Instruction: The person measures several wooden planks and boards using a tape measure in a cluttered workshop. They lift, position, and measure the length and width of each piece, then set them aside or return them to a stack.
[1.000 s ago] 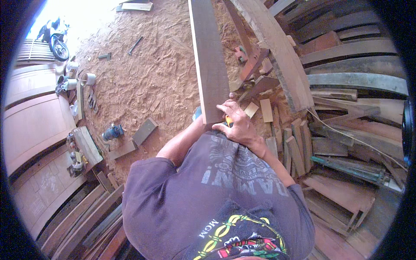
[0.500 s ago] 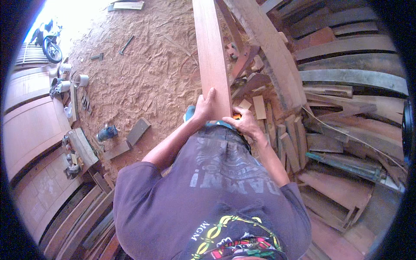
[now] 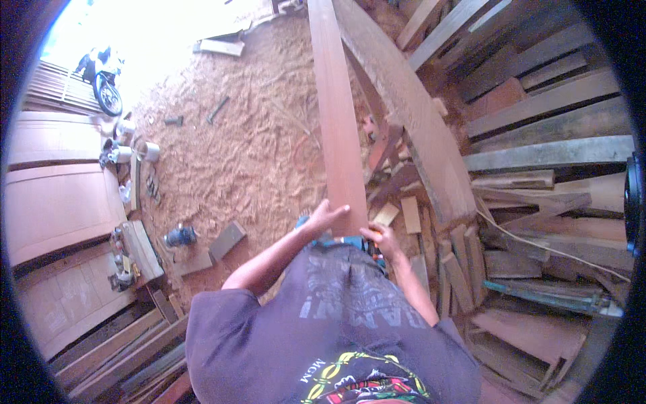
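A long, smooth reddish-brown wooden board point(image 3: 340, 128) stretches away from my waist, its near end close to my body. My left hand point(image 3: 326, 219) grips the board's left edge, with the thumb laid over the top face and the other fingers hidden below. At the near right corner, my right hand point(image 3: 382, 241) is closed around a small orange thing point(image 3: 374, 229), mostly covered by the fingers, so its kind is unclear. A patch of blue shows just under the board's near end.
A thick rough plank point(image 3: 417, 114) lies right of the board. Stacked timber point(image 3: 545, 158) fills the right side. On the shaving-covered floor are a blue power tool point(image 3: 180, 236), a hammer point(image 3: 217, 110) and wood blocks point(image 3: 227, 241). Wooden panels point(image 3: 64, 209) and a motorcycle point(image 3: 104, 81) stand left.
The view has shifted, so the surroundings sit lower in the picture. My left thumb has turned from pointing along the board to lying across it. My right fingers have closed more around the orange thing.
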Available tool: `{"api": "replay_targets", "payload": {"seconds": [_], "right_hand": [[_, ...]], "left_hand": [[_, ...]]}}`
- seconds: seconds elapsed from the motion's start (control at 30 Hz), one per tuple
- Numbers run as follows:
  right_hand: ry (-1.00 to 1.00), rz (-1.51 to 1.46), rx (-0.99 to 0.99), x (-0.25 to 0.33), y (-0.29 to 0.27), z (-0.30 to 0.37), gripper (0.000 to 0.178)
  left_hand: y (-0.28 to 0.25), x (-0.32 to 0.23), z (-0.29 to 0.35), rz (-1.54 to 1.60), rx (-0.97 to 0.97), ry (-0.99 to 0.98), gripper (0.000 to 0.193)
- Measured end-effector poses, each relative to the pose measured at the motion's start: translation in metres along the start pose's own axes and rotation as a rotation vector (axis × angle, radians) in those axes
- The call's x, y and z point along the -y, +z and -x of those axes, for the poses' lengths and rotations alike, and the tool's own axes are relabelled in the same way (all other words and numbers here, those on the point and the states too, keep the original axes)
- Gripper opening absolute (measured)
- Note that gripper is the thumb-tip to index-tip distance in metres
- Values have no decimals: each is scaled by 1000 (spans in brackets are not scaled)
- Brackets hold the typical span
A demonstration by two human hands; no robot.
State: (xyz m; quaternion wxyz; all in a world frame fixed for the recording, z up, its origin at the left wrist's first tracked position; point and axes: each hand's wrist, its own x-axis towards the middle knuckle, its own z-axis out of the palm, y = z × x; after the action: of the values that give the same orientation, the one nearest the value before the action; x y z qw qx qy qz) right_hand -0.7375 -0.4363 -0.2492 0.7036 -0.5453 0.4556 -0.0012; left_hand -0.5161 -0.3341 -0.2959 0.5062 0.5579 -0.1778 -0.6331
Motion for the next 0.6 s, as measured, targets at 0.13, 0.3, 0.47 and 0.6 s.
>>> {"api": "replay_targets", "payload": {"seconds": [0.13,0.3,0.47,0.6], "right_hand": [[47,-184,-13,-14,-17,7,45],[-28,-332,-84,-37,-24,16,41],[-105,-438,-399,-52,-49,14,28],[-137,-485,-612,-56,-98,52,24]], "left_hand": [[18,1,-17,-108,103,3,51],[54,2,-50,-169,183,-19,52],[106,0,-78,-332,212,74,46],[166,-15,-77,-357,468,-216,46]]}}
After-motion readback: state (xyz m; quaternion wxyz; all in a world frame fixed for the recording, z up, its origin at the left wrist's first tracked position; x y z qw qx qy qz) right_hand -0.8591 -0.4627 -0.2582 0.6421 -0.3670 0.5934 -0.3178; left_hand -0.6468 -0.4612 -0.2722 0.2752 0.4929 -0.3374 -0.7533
